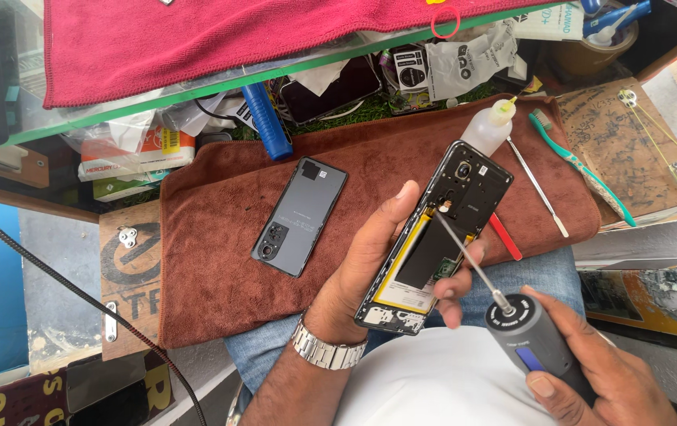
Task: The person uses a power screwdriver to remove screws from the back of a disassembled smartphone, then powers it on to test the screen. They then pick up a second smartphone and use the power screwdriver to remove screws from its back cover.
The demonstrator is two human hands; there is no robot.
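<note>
Left hand was gripping the opened phone over the lap, long axis tilted up-right. Right hand was clenched round the grey electric screwdriver — bit on a screw nr the camera end. Removed back cover lay on the brown towel to the left — open room there.

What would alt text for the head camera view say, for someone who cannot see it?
A left hand holds an opened phone with its insides showing, while the right hand points a grey electric screwdriver at its upper end. On the brown towel beneath lie a grey back cover, a small squeeze bottle, a green toothbrush and a thin metal tool.
</note>
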